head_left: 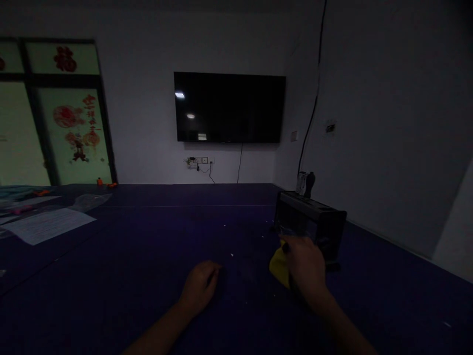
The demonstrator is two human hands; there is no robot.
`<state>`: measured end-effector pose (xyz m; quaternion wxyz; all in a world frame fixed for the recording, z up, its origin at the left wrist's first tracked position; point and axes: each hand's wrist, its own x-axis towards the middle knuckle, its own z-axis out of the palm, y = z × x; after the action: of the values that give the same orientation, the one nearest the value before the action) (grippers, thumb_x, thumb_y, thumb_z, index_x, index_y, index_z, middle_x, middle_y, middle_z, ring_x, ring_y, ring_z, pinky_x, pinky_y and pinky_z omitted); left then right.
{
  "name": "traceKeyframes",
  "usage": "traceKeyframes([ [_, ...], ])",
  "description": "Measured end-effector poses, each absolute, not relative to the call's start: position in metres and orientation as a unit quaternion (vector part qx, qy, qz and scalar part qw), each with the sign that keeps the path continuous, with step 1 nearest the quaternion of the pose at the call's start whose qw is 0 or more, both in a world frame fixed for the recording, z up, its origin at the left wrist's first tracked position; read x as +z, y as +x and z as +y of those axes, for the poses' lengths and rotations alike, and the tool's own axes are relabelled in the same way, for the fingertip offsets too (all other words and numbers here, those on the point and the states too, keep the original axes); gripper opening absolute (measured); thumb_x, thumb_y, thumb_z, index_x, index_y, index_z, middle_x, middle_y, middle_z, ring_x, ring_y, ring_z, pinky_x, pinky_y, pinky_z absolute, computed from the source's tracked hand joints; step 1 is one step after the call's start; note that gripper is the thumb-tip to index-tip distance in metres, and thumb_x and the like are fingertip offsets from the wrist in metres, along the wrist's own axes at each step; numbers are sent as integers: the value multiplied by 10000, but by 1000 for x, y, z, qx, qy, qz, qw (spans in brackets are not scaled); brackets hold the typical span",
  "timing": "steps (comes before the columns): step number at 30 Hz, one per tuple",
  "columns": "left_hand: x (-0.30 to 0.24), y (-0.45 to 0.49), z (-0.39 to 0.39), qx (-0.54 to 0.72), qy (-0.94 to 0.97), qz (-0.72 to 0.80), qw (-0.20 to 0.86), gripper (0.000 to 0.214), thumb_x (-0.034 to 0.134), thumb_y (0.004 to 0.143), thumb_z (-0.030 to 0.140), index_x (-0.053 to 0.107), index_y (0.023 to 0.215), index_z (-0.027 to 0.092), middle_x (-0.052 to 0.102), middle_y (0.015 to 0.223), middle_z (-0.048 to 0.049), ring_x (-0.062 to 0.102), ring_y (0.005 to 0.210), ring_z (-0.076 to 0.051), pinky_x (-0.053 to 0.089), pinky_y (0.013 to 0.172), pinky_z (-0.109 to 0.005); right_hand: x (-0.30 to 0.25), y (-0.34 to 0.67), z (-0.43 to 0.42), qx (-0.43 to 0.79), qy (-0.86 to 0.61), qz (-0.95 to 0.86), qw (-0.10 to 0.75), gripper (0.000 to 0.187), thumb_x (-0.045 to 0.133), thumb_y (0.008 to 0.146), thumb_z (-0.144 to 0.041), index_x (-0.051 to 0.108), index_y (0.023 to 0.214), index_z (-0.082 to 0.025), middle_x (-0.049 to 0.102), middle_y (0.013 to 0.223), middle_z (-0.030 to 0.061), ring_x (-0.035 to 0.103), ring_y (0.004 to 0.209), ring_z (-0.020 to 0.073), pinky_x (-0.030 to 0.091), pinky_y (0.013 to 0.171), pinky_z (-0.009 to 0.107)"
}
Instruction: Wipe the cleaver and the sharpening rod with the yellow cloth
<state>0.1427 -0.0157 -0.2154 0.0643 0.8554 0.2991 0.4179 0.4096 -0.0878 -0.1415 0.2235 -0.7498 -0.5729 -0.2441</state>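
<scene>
My left hand (201, 286) rests on the dark blue tabletop (148, 276) with its fingers curled in and nothing visible in it. Farther right, my right hand (306, 266) is closed at the near side of a black box-shaped frame (312, 206). A soft-looking yellow cloth (280, 268) shows under and to the left of its fingers, with a small dark spot by the fingertips. The room is dim, and the right palm and part of the cloth are hidden. A small grey and black object (305, 184) sits on or just behind the frame's top.
Small white scraps (232, 255) are scattered on the table. At the left lie a printed sheet (50, 225), a clear plastic bag (90, 201) and small orange items (99, 181). A black cable (314, 103) hangs along the right wall. A television (231, 108) is mounted ahead.
</scene>
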Motion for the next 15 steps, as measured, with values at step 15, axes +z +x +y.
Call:
traceKeyframes([
  [15,-209,148,-44,414,866,224,-171,247,477,866,234,503,624,190,563,595,-17,527,560,-137,418,540,-257,-181,336,-87,-169,-557,-746,323,352,328,923,-181,616,1123,-202,694,1013,87,620,896,201,414,833,366],
])
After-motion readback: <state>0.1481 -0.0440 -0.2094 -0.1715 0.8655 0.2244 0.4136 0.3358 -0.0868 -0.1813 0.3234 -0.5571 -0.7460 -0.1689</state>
